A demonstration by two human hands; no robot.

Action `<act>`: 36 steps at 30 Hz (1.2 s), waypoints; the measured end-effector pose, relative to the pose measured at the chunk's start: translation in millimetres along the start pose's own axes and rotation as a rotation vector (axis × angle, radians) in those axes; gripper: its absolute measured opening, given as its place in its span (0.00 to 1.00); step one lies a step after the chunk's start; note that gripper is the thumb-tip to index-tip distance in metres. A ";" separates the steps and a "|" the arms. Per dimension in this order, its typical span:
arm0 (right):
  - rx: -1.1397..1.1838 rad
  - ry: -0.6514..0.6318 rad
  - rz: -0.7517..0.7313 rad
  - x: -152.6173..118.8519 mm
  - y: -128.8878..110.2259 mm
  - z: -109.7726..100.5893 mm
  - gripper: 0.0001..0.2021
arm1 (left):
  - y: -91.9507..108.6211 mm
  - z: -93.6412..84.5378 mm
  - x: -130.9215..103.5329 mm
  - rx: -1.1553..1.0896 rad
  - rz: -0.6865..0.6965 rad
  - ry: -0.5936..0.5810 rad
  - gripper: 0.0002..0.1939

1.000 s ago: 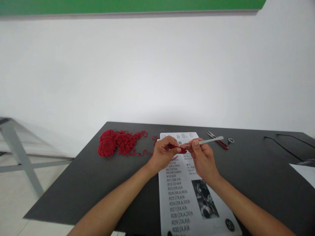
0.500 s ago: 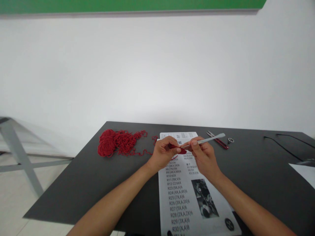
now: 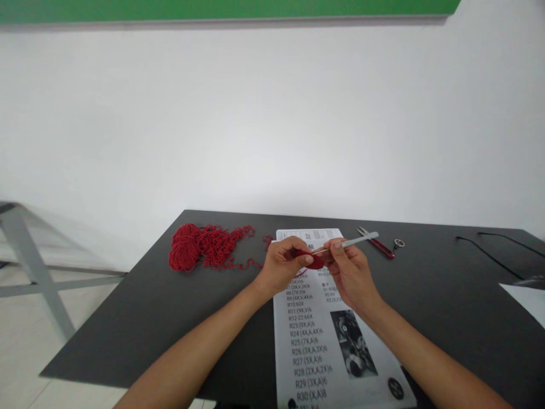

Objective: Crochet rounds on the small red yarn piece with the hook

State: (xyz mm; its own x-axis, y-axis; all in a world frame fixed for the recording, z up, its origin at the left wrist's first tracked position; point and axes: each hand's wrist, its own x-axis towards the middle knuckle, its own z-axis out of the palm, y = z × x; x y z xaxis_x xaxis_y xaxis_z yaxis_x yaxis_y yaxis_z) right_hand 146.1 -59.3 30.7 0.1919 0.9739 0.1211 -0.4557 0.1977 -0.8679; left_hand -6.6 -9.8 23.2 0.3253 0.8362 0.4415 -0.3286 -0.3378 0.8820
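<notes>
Over the printed sheet (image 3: 304,341), my left hand (image 3: 284,262) pinches a small red crocheted piece (image 3: 315,262). My right hand (image 3: 348,268) grips a crochet hook with a pale grey handle (image 3: 361,239); its thin metal shaft reaches left to the upper edge of the red piece. The hook's very tip is hidden at the yarn. Both hands are close together, the right fingers beside the piece. A strand of red yarn hangs just below the left fingers. On the left lies a red yarn ball (image 3: 184,248) with a loose tangle (image 3: 216,245) trailing toward my left hand.
Red-handled snips (image 3: 382,248) and a small metal ring (image 3: 398,243) lie right of the sheet on the dark table (image 3: 443,295). Black glasses (image 3: 494,255) and a white paper (image 3: 525,301) are at the far right. A white wall stands behind.
My right hand and the hook have shifted slightly left, with the handle end now nearer the red piece. The red piece appears turned a little flatter toward the camera. My left hand has barely moved.
</notes>
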 end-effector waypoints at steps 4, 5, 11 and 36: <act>0.011 0.007 0.001 -0.4 0.1 1.1 0.17 | -0.5 0.5 0.3 -0.014 0.016 -0.002 0.15; 0.009 0.008 -0.003 -0.3 0.5 0.7 0.17 | -0.6 0.5 0.4 -0.014 0.020 -0.003 0.15; -0.054 -0.024 -0.063 -0.6 1.3 -2.8 0.16 | 0.5 0.2 0.8 -0.012 0.046 -0.017 0.14; 0.026 -0.035 -0.009 -1.8 2.8 1.4 0.13 | 0.9 3.4 -0.1 -0.101 -0.073 0.038 0.16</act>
State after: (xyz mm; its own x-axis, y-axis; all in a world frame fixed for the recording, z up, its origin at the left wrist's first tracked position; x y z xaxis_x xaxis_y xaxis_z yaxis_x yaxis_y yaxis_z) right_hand 143.2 -60.3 28.7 0.1654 0.9754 0.1458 -0.4771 0.2085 -0.8538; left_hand -4.0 -11.7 24.6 0.3182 0.8736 0.3683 -0.3936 -0.2317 0.8896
